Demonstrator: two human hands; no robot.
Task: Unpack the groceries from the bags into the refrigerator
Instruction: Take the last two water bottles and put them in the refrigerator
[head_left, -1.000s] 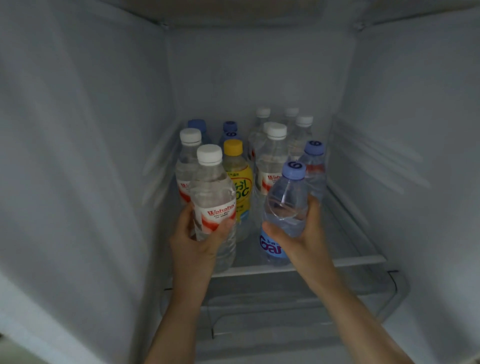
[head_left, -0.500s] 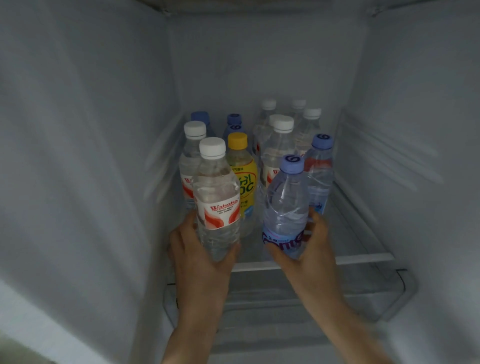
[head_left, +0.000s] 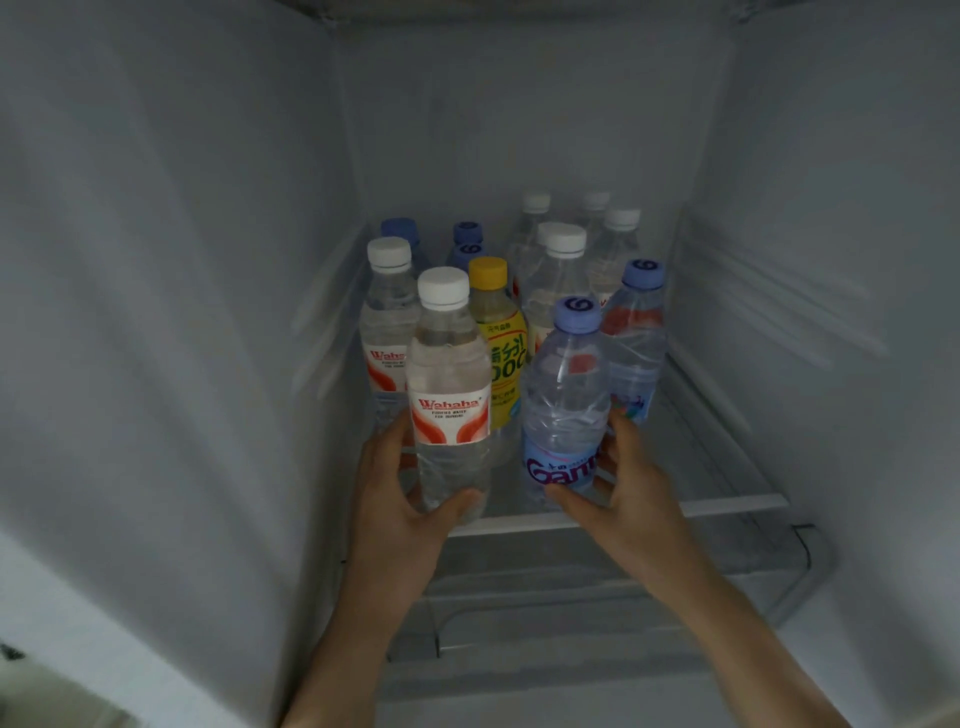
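Observation:
Both my hands reach into the refrigerator. My left hand (head_left: 395, 499) grips the base of a white-capped Wahaha water bottle (head_left: 449, 384) standing upright at the front left of the glass shelf (head_left: 727, 501). My right hand (head_left: 623, 478) grips the lower part of a blue-capped Ganten water bottle (head_left: 569, 400), upright at the shelf's front, beside the first. Between and behind them stands a yellow-capped drink bottle (head_left: 498, 332).
Several more water bottles with white and blue caps fill the back of the shelf, such as one at the right (head_left: 636, 338). The right part of the shelf is bare. A clear drawer (head_left: 597, 587) sits below. White fridge walls close in on both sides.
Both hands slid down the bottles to their lower parts. The blue-capped bottle went from tilted to upright on the shelf's front.

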